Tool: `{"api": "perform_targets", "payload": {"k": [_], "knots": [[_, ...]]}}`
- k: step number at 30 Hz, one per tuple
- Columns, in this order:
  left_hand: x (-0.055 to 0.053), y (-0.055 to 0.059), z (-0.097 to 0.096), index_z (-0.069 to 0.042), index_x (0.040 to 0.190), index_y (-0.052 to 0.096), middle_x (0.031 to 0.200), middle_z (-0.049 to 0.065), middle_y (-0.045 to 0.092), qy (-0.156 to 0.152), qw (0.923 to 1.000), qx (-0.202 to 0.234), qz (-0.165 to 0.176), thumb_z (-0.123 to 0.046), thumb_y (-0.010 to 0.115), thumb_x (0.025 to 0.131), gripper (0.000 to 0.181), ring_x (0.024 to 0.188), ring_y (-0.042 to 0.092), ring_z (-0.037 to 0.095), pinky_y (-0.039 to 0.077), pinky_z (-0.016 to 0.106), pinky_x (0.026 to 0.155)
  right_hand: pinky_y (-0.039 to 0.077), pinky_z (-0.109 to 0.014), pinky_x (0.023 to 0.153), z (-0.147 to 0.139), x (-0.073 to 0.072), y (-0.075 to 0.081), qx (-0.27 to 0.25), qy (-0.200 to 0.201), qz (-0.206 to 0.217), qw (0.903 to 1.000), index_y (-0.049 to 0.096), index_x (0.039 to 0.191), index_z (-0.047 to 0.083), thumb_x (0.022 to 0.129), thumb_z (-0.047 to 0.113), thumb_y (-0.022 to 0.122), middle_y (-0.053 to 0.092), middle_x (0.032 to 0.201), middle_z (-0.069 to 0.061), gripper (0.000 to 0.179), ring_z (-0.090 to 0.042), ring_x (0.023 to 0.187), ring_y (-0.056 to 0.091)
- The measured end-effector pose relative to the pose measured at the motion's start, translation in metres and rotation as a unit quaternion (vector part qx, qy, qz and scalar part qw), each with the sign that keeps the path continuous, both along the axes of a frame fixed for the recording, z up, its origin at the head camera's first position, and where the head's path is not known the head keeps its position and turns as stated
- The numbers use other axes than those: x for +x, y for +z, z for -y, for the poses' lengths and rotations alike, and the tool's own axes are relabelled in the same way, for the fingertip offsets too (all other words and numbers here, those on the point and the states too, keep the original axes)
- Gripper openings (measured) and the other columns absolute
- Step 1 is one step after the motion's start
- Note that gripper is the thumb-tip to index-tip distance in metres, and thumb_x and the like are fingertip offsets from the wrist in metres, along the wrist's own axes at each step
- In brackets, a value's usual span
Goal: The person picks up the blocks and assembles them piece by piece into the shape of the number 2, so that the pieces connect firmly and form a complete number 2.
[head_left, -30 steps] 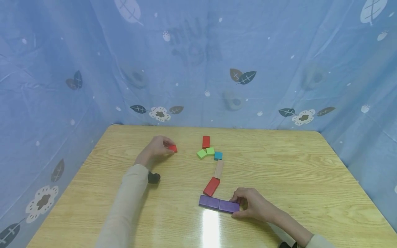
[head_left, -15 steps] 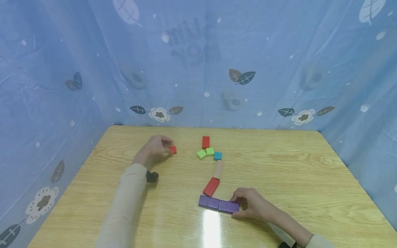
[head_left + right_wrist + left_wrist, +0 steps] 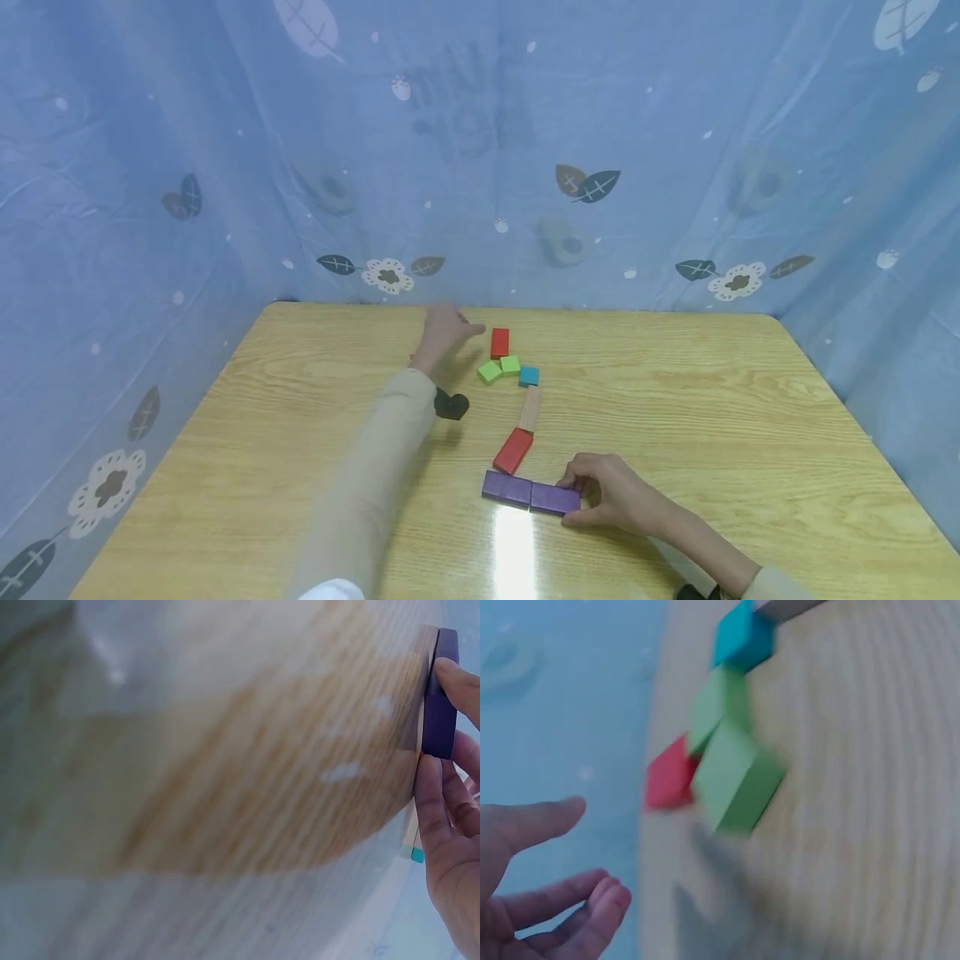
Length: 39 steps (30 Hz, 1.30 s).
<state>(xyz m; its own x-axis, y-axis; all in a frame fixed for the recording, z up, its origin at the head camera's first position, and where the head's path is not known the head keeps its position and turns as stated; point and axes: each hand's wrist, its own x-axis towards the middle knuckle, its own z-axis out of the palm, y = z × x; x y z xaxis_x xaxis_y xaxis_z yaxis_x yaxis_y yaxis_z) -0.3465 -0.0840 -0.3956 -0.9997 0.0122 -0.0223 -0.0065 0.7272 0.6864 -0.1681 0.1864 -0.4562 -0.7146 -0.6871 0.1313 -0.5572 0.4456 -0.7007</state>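
Observation:
My left hand [image 3: 446, 332] is above the far part of the table, left of a red block [image 3: 500, 343]. Its thumb and fingers are spread apart with nothing between them, as the left wrist view confirms. Behind that wrist a sliver of a small red block [image 3: 412, 357] shows; the rest is hidden. My right hand [image 3: 617, 497] pinches the right end of a purple block [image 3: 553, 498] lying on the table. Against its left end lies another purple block [image 3: 507, 488]. In the right wrist view, thumb and fingers lie on opposite sides of the purple block [image 3: 440, 724].
Leading from the purple blocks toward the far red block is a curved row: a red block [image 3: 513, 451], a plain wooden block [image 3: 530, 408], a blue block [image 3: 528, 377] and two green blocks [image 3: 511, 366]. Blue patterned curtains [image 3: 480, 167] surround the wooden table [image 3: 712, 417].
My left hand has let go of the small red block and moved right toward the far red block. My right hand has stayed in place on the purple block.

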Motion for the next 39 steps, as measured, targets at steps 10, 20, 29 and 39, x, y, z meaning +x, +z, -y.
{"api": "perform_targets", "payload": {"k": [10,20,29,39], "knots": [[0.007,-0.020,-0.056,-0.006,0.069,0.048,0.067,0.003,0.041,0.016,0.9979,-0.057,0.028,-0.028,0.078,0.081,0.039,0.059,0.042,0.015,0.040,0.028,0.051,0.054,-0.021,0.068,0.000,0.000,0.001,0.000,-0.003,0.009,1.0000,0.067,0.092,0.012,0.075,0.021,0.082,0.064,0.091,0.008,0.024,0.000,0.079,0.058],[-0.001,-0.026,-0.061,0.001,0.094,0.062,0.091,0.012,0.059,0.013,0.9959,-0.083,0.033,-0.010,0.070,0.083,0.017,0.074,0.056,0.020,0.049,0.029,0.059,0.053,-0.021,0.068,0.000,0.002,0.001,0.008,-0.011,0.027,0.9996,0.068,0.093,0.013,0.075,0.022,0.082,0.064,0.091,0.010,0.024,0.000,0.078,0.057],[-0.008,-0.026,-0.042,-0.011,0.055,0.038,0.053,-0.003,0.027,-0.013,0.9977,-0.066,-0.005,-0.004,0.072,0.075,0.040,0.051,0.029,0.012,0.031,0.023,0.044,0.053,-0.021,0.067,0.000,0.002,0.002,0.009,-0.008,0.023,0.9997,0.068,0.093,0.014,0.076,0.021,0.081,0.064,0.091,0.010,0.023,0.000,0.078,0.056],[-0.002,-0.013,-0.001,-0.005,0.076,0.062,0.076,0.003,0.059,-0.040,0.9977,-0.047,-0.029,-0.023,0.081,0.074,0.026,0.069,0.052,0.017,0.047,0.030,0.062,0.054,-0.022,0.068,0.002,0.002,0.005,0.000,-0.007,0.024,0.9997,0.067,0.092,0.012,0.076,0.019,0.081,0.065,0.091,0.008,0.023,-0.001,0.078,0.058]]}}
